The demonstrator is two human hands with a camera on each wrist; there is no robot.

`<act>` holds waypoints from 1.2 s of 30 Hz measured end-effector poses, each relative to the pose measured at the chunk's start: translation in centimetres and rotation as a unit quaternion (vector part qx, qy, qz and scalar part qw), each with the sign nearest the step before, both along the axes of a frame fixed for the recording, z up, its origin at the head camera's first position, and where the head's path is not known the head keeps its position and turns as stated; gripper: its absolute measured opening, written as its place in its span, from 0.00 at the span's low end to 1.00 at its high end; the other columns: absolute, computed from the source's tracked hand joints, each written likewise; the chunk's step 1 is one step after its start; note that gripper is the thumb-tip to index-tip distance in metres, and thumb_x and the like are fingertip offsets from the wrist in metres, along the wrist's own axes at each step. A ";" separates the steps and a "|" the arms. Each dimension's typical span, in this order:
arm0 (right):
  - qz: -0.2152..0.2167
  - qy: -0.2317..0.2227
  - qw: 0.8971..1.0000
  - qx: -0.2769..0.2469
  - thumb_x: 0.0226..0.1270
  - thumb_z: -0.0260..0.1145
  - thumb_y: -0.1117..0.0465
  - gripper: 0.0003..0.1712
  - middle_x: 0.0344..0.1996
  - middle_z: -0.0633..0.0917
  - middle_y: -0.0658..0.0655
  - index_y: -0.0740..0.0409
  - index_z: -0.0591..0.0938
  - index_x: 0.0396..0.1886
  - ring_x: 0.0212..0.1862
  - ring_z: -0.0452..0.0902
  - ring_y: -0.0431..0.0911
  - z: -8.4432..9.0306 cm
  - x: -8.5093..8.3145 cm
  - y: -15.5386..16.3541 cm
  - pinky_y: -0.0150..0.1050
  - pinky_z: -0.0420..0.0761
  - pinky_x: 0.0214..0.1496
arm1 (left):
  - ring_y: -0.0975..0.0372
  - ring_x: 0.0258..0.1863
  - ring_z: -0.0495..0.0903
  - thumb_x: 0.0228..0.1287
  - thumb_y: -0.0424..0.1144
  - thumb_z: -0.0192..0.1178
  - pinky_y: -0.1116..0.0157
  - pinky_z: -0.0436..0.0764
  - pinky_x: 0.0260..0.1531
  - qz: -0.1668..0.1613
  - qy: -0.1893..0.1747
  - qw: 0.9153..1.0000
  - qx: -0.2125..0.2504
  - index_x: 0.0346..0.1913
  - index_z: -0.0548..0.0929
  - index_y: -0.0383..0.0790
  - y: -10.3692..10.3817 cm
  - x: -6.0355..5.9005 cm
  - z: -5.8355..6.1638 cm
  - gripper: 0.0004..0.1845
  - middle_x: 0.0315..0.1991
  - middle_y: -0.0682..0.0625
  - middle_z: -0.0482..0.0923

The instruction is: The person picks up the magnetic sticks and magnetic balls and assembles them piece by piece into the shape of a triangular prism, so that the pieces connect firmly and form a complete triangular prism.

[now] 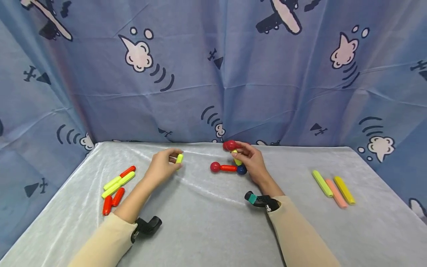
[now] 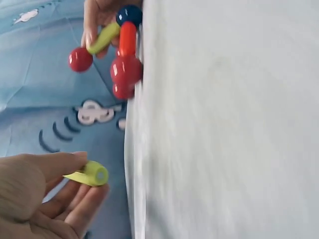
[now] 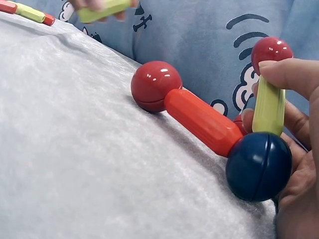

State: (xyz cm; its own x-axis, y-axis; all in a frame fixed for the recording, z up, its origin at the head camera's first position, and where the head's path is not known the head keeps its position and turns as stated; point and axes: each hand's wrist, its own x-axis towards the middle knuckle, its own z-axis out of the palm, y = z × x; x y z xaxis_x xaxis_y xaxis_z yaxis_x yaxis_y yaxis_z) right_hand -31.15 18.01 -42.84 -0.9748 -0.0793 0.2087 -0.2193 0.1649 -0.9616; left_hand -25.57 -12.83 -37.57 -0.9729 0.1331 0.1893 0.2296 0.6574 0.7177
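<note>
Yellow-green rod point(image 1: 179, 158) pinched in the left hand point(image 1: 162, 165); second yellow-green rod point(image 3: 269, 107) pinched in the right hand point(image 1: 253, 159); blue-ball joint judged the weak point.
Left: narrow grip between thumb and fingers, rod held well apart from the balls. Right: narrow grip, rod kept roughly upright between the blue ball point(image 3: 259, 167) below and the upper red ball point(image 3: 271, 52). Should this pinch be twisted or pulled, the upright rod could be parted from the blue ball, or the upper ball be tipped off. By a knock, the joined red rod point(image 3: 202, 122), ended by another red ball point(image 3: 156, 85) on the cloth-covered bench point(image 1: 200, 230), could be rolled aside, a round base giving poor footing. Farther out, loose rods are laid at left point(image 1: 118, 196) and right point(image 1: 336, 193).
</note>
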 end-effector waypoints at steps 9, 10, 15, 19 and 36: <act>-0.002 -0.004 1.000 -0.011 0.68 0.69 0.64 0.28 0.46 0.85 0.56 0.59 0.77 0.67 0.44 0.81 0.36 0.1 0.2 -0.2 0.24 0.82 0.48 | 0.51 0.47 0.87 0.57 0.25 0.70 0.59 0.87 0.50 -0.005 -0.008 0.987 0.159 0.57 0.84 0.35 6.7 -2.0 -0.2 0.23 0.49 0.38 0.87; -0.002 -0.005 1.000 -0.010 0.68 0.69 0.63 0.28 0.46 0.85 0.57 0.58 0.77 0.67 0.44 0.81 0.36 0.1 0.2 -0.2 0.24 0.81 0.48 | 0.51 0.47 0.88 0.57 0.24 0.70 0.59 0.87 0.51 -0.012 -0.010 0.985 0.171 0.57 0.83 0.35 7.3 -2.2 -0.3 0.23 0.49 0.38 0.87; -0.001 -0.003 1.000 -0.007 0.69 0.69 0.62 0.28 0.48 0.85 0.61 0.58 0.77 0.67 0.44 0.81 0.36 0.0 0.1 -0.3 0.25 0.82 0.48 | 0.51 0.47 0.88 0.58 0.25 0.70 0.60 0.87 0.52 -0.041 -0.002 0.983 0.178 0.57 0.84 0.33 9.7 -2.8 -1.1 0.22 0.48 0.38 0.88; 0.002 0.006 1.000 -0.011 0.69 0.68 0.63 0.27 0.50 0.84 0.66 0.58 0.77 0.67 0.44 0.81 0.36 -0.1 0.2 -0.3 0.25 0.82 0.48 | 0.50 0.48 0.88 0.60 0.27 0.69 0.58 0.86 0.52 -0.058 0.011 0.984 0.167 0.56 0.85 0.31 10.5 -3.0 -1.6 0.19 0.47 0.38 0.88; 0.029 0.025 0.999 -0.021 0.68 0.68 0.65 0.27 0.43 0.85 0.51 0.61 0.78 0.67 0.43 0.81 0.37 0.1 0.5 -0.3 0.27 0.83 0.46 | 0.51 0.45 0.89 0.63 0.30 0.68 0.62 0.88 0.44 -0.072 0.016 0.984 0.165 0.56 0.86 0.33 11.0 -3.4 -3.3 0.18 0.46 0.40 0.89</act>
